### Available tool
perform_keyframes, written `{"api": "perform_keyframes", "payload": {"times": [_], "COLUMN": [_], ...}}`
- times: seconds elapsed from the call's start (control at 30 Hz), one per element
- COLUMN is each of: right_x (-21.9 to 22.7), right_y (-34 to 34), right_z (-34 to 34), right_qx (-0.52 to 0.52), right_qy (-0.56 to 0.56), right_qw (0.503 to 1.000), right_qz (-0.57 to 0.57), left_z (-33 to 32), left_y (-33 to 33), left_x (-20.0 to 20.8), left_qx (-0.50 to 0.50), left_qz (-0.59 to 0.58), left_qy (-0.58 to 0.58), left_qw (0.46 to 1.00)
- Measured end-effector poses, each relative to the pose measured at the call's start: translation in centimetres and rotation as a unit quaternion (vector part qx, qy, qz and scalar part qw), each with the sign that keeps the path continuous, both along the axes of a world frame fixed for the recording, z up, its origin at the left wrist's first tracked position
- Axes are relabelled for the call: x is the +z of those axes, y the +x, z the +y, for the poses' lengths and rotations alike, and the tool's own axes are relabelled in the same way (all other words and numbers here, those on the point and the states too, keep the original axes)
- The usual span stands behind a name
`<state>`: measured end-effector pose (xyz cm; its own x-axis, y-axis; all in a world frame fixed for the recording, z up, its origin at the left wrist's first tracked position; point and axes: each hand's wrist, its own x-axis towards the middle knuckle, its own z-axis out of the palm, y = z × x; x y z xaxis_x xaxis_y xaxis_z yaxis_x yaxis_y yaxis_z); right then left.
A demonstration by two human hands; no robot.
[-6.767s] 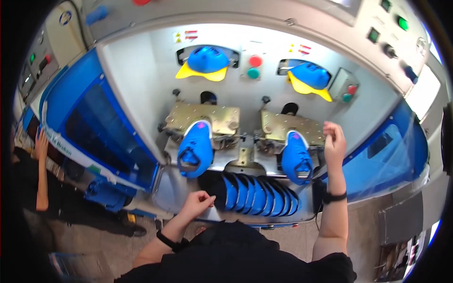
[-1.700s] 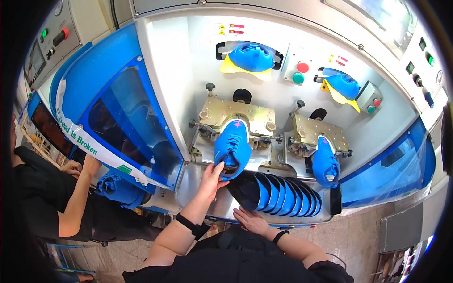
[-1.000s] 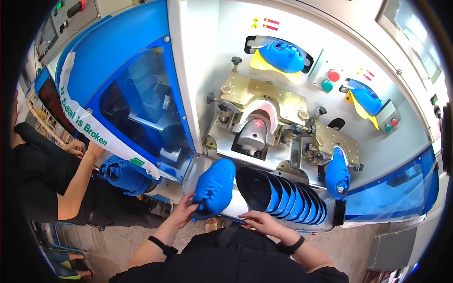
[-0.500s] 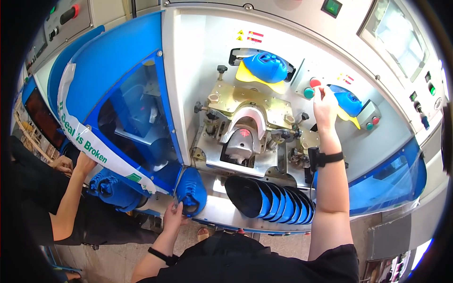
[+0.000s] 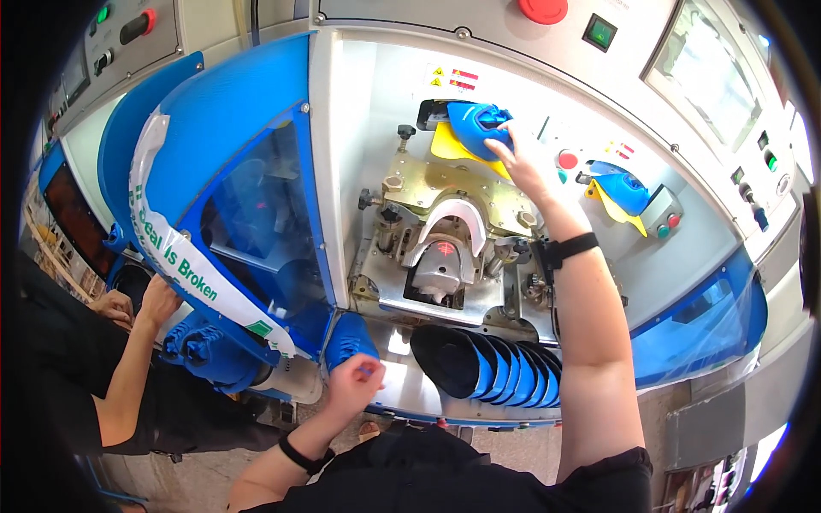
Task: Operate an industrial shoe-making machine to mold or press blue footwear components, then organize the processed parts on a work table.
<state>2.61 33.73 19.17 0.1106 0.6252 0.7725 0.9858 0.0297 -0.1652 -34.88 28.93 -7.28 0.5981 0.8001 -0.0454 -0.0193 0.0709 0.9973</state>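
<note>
My right hand reaches into the machine's bay and grips the edge of a blue shoe upper between thumb and fingers. That upper sits over a yellow flap on the bay's back wall. My left hand is low in front of the machine, its fingers curled together. Whether it holds something small is unclear. Just beyond it stands a blue lace-up shoe upper, partly covered by the hand. To the right, several nested blue uppers with black linings lie in a row on the ledge.
A metal clamp with a white curved pad fills the bay's middle. Another blue upper hangs over yellow at right, near a button box. A blue windowed door borders the left. A co-worker's hand is beyond it, near more blue shoes.
My right hand has moved left from the red and green buttons to the blue upper and taken hold of it. My left hand has shifted right, off the standing upper's heel.
</note>
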Motion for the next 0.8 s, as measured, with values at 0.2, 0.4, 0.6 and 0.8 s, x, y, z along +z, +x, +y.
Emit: {"api": "perform_keyframes", "payload": {"times": [0.2,0.4,0.6,0.8], "right_x": [-6.3,-17.4,-18.4,-15.8], "right_y": [-10.2,-21.1,-21.0,-19.7], "right_z": [-5.0,-15.0,-14.1,-10.9], "right_qx": [-0.064,-0.044,-0.095,-0.123], "right_qy": [-0.036,-0.076,-0.15,-0.071], "right_qw": [0.995,0.996,0.98,0.987], "right_qz": [-0.07,0.023,0.086,0.081], "left_z": [1.1,1.3,1.9,2.1], "left_y": [3.7,4.7,7.1,9.2], "left_x": [3.5,2.1,1.1,0.7], "left_qx": [-0.141,-0.266,-0.226,-0.145], "left_qz": [-0.082,-0.267,-0.229,-0.248], "left_qy": [-0.101,-0.336,-0.424,-0.461], "left_qw": [0.981,0.863,0.846,0.84]}}
